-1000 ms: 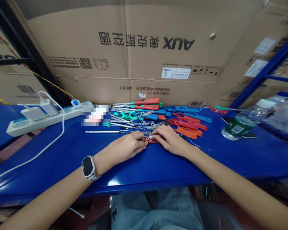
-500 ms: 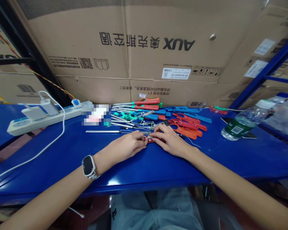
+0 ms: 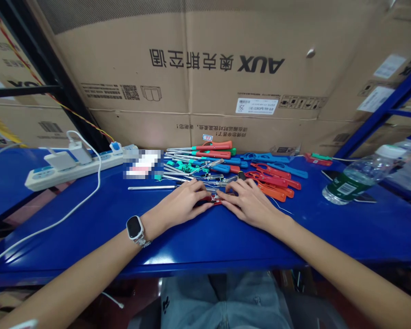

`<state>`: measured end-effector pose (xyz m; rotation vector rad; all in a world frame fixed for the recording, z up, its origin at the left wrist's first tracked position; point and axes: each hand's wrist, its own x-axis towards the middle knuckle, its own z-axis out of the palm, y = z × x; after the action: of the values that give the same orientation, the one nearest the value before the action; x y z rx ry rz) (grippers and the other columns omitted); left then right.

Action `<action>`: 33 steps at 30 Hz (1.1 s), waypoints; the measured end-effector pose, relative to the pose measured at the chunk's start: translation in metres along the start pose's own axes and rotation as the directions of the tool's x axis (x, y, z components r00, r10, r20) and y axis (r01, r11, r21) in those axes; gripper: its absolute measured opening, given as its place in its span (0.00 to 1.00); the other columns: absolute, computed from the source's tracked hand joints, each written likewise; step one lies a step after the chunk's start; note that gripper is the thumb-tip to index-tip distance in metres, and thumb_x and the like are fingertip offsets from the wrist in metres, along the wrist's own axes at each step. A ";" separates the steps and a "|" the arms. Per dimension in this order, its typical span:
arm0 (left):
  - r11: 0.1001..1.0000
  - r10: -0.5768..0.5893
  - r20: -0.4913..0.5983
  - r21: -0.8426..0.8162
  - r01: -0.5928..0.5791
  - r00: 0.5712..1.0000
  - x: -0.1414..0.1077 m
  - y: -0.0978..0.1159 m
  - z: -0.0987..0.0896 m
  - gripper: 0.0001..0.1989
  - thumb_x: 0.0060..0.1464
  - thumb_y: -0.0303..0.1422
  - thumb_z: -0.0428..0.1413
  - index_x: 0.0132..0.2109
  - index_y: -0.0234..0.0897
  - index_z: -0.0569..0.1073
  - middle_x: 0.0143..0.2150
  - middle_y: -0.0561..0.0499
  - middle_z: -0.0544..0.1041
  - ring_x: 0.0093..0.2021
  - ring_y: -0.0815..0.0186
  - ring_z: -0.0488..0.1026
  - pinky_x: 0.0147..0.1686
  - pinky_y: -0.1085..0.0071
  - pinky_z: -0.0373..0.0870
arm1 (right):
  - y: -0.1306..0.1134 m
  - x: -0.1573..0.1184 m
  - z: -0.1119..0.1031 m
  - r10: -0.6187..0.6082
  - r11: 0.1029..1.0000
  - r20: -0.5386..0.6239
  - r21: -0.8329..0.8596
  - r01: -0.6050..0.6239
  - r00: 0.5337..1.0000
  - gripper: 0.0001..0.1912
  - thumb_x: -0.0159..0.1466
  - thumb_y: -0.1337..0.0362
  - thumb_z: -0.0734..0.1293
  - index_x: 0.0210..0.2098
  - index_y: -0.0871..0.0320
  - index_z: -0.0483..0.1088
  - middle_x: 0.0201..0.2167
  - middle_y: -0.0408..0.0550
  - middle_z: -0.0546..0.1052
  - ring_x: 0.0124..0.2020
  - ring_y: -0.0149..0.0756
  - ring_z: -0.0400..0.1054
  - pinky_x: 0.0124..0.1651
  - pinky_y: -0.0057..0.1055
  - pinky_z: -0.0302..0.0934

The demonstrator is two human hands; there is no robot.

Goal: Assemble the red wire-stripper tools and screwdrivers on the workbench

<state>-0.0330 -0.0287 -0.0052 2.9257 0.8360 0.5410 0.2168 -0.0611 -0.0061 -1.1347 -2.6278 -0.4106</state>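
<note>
Between my fingertips, low on the blue table, lies a red lighter handle shell (image 3: pixel 216 199) with small pale parts inside, mostly covered. My left hand (image 3: pixel 188 201) is closed on its left end, thumb and fingers pinching. Fingers of my right hand (image 3: pixel 251 201) press on its right part from the other side. A silver lighter tube (image 3: pixel 150 188) lies just left of the shell. Behind my hands are several long-nosed lighters (image 3: pixel 214 146), small green pieces (image 3: pixel 188 168) and clear gas tanks (image 3: pixel 215 163). Orange and red handle shells (image 3: pixel 274 178) lie beyond my right hand, blue shells (image 3: pixel 270 157) farther back.
A white power strip (image 3: pixel 37 180) with plugged-in chargers stands at the left, its white cable (image 3: pixel 65 212) running across the table. A water bottle (image 3: pixel 356 180) leans at the right over a dark phone (image 3: pixel 366 198). A large cardboard box (image 3: pixel 205 100) walls off the back.
The whole view has shifted slightly, so everything sits a little farther right. My hands stay at the red shell; my right fingers have moved a little closer over it.
</note>
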 end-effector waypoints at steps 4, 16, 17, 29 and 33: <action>1.000 0.010 -0.024 0.001 -0.010 1.000 0.000 0.001 0.001 0.16 0.70 0.40 0.51 0.50 0.35 0.79 0.42 0.44 0.74 0.44 0.59 0.71 0.46 0.61 0.72 | -0.003 -0.001 -0.002 -0.004 0.997 0.014 -0.076 0.005 1.000 0.21 0.76 0.56 0.56 0.61 0.54 0.72 0.46 0.55 0.75 0.47 0.47 0.64 0.46 0.40 0.52; 0.978 -0.112 -0.007 -0.176 0.109 0.994 0.000 -0.007 -0.004 0.13 0.68 0.32 0.52 0.50 0.34 0.79 0.42 0.45 0.74 0.43 0.60 0.73 0.45 0.62 0.72 | -0.008 0.001 -0.005 0.024 0.995 0.020 -0.101 -0.022 1.000 0.20 0.76 0.59 0.58 0.60 0.55 0.73 0.45 0.55 0.76 0.47 0.45 0.65 0.46 0.40 0.50; 0.974 -0.120 0.005 -0.193 0.118 0.993 0.001 -0.008 -0.003 0.12 0.68 0.32 0.53 0.52 0.34 0.79 0.42 0.45 0.74 0.43 0.61 0.73 0.45 0.63 0.73 | -0.008 0.002 -0.004 0.022 0.995 0.021 -0.098 -0.020 1.000 0.20 0.76 0.59 0.58 0.60 0.55 0.73 0.45 0.55 0.76 0.47 0.45 0.65 0.46 0.40 0.50; 0.992 0.015 -0.047 0.127 -0.009 0.999 0.003 -0.003 -0.002 0.11 0.69 0.28 0.51 0.44 0.32 0.79 0.40 0.46 0.74 0.38 0.62 0.73 0.39 0.66 0.72 | -0.011 0.005 -0.008 0.034 0.993 0.072 -0.117 -0.025 0.997 0.21 0.76 0.58 0.57 0.60 0.58 0.72 0.46 0.56 0.77 0.48 0.47 0.66 0.47 0.41 0.50; 0.982 0.060 -0.070 0.182 -0.046 0.996 0.000 -0.002 -0.003 0.15 0.71 0.29 0.48 0.43 0.32 0.78 0.39 0.46 0.74 0.37 0.63 0.73 0.39 0.67 0.72 | -0.013 0.006 -0.010 0.061 0.991 0.099 -0.121 -0.048 0.993 0.21 0.76 0.58 0.56 0.61 0.58 0.72 0.47 0.55 0.76 0.48 0.47 0.66 0.48 0.42 0.50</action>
<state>-0.0354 -0.0271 -0.0026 3.1175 0.8599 0.6138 0.2044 -0.0693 0.0034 -1.2942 -2.6837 -0.5163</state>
